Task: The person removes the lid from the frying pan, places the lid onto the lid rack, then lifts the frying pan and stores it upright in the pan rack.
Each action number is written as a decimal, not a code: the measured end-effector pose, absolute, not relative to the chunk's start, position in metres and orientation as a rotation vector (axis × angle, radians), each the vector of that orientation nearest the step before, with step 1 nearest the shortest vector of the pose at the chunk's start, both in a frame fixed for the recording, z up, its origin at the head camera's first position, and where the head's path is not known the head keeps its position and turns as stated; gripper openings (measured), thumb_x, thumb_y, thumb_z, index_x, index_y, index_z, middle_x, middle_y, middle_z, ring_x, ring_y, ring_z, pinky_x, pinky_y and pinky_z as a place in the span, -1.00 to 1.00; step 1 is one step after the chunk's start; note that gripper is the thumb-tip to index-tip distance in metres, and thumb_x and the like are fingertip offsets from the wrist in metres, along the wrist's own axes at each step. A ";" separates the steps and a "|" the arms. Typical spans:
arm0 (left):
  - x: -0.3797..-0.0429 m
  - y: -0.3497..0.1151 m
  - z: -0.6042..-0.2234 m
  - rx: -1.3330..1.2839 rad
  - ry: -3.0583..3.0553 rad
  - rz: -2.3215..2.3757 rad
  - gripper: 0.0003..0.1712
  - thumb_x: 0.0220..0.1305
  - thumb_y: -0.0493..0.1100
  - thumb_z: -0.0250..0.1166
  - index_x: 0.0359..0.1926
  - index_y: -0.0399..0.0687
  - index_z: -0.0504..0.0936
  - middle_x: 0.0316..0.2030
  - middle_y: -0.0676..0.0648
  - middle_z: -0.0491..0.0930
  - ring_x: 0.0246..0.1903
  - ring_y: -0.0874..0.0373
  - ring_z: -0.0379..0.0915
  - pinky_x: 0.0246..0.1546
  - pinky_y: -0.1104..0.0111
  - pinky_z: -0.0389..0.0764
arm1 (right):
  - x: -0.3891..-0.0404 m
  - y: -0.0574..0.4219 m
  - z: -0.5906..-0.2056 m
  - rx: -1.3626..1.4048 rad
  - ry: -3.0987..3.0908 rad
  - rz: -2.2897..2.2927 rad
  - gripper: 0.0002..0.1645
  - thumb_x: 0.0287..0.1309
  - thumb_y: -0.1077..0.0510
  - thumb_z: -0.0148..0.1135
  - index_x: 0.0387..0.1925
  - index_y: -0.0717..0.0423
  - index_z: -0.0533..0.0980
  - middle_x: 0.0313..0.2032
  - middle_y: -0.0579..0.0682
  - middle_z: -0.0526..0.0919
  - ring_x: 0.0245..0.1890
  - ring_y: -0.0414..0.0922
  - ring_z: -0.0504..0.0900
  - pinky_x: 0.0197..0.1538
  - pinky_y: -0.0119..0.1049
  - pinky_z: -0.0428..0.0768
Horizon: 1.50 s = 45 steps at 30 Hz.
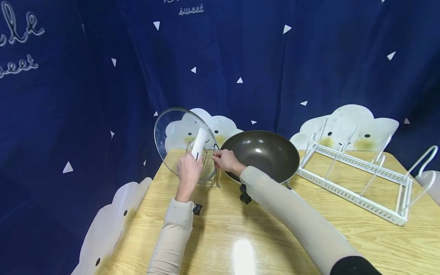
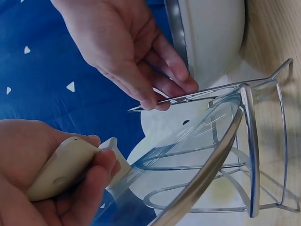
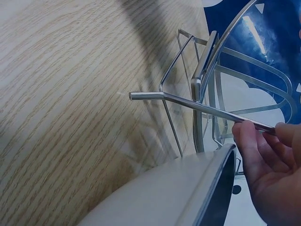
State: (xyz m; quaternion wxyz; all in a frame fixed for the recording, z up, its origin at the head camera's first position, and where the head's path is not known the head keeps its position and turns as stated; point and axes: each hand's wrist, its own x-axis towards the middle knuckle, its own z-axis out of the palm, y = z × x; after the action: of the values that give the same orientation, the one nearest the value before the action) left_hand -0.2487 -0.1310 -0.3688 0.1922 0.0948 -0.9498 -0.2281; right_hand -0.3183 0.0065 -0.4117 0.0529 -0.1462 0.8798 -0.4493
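Note:
A round glass lid [image 1: 168, 131] with a metal rim stands on edge in a metal wire rack [image 1: 217, 178]. My left hand [image 1: 190, 168] grips the lid's pale handle [image 1: 199, 142], fingers curled round it in the left wrist view. The lid's rim [image 2: 211, 172] sits among the rack's wires. With thumb and fingers my right hand [image 1: 227, 160] pinches a wire of the rack at its right side, also plain in the right wrist view [image 3: 275, 160]. Just right of the rack is a dark-lined wok [image 1: 264, 152], pale outside, partly hidden by my right forearm.
A white rack [image 1: 350, 196] with upright dividers stands at the table's right. The wooden table [image 1: 220, 236] reaches toward me. Behind it hangs a blue curtain [image 1: 220, 57] with white triangles and clouds.

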 end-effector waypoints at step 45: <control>-0.244 -0.137 -0.351 0.181 -2.656 -0.604 -0.71 0.13 -0.10 0.33 -0.33 -0.28 0.56 -0.47 -0.29 0.59 -0.47 -0.24 0.54 -0.54 0.01 0.51 | -0.315 0.011 -0.399 -0.484 2.882 -1.185 -0.77 0.29 0.10 0.13 -0.32 0.13 0.64 -0.54 -0.04 0.68 -0.49 -0.18 0.61 -0.18 -0.31 0.55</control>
State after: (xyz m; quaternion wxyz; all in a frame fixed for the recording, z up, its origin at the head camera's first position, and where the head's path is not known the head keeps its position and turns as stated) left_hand -0.2442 -0.1373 -0.3505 0.2042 0.0651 -0.9524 -0.2166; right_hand -0.3150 0.0113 -0.3992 -0.0061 -0.1535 0.9140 -0.3756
